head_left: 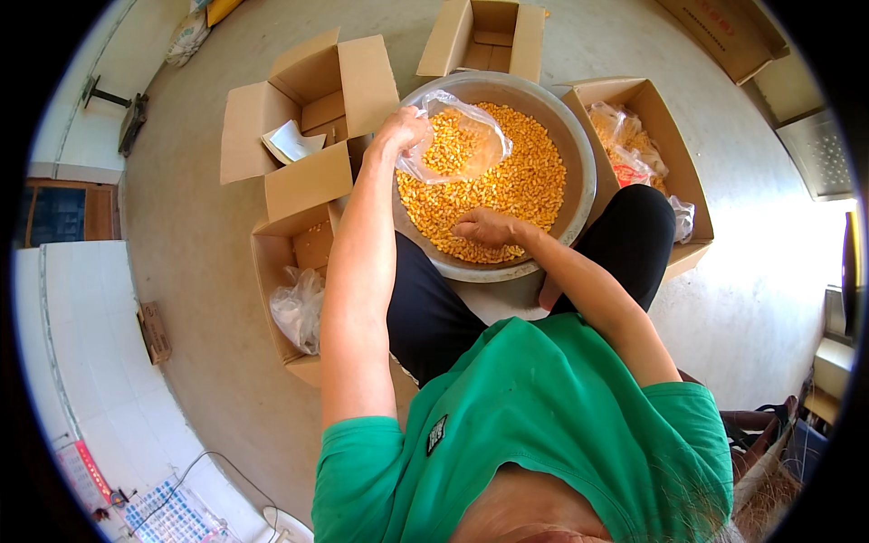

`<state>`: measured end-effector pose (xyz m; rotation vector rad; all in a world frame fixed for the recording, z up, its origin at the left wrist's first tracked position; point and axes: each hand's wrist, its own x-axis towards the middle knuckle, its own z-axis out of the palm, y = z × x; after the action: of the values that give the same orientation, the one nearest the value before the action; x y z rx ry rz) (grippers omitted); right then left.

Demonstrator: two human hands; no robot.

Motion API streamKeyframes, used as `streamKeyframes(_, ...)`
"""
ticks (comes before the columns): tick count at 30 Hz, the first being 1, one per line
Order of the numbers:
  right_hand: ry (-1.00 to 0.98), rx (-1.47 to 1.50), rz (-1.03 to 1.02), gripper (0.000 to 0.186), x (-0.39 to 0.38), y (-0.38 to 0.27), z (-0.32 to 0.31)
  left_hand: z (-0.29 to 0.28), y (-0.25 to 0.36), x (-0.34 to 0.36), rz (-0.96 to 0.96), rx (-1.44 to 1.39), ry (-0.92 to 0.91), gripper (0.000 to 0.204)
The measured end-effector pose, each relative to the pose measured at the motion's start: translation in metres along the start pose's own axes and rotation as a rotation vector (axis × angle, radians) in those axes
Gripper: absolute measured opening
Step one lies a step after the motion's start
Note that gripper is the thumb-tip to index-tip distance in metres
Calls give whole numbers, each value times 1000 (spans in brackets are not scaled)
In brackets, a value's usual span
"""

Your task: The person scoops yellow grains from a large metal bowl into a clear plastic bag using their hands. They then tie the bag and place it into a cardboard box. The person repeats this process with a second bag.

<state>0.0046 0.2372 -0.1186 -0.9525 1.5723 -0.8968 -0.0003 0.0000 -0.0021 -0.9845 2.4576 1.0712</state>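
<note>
Green shirt, bag near basin rim

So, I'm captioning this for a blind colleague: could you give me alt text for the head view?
The wearer's left-hand grip holds a clear plastic bag over a wide metal basin of yellow corn kernels, while the right-hand grip touches the loose kernels. Open cardboard boxes stand beside and beyond the basin.

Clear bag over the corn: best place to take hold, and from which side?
Likely the left edge of the bag, pinched from the left and above. The film gathers there, and the left grip has hold of it; the rest spreads loosely over the corn. It looks thin and limp, so a pinch should suit better than a broad clasp.
</note>
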Motion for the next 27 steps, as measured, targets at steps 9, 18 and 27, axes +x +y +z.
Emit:
streamKeyframes(9, -292, 476, 266, 22, -9, -33, -15, 3, -5, 6, 17, 11, 37, 47)
streamKeyframes(18, -62, 419, 162, 34, -1, -40, -24, 2, -2, 3, 40, -17, 34, 48)
streamKeyframes(27, 587, -134, -340, 37, 95, -48, -88, 2, 5, 9, 79, -34, 34, 31)
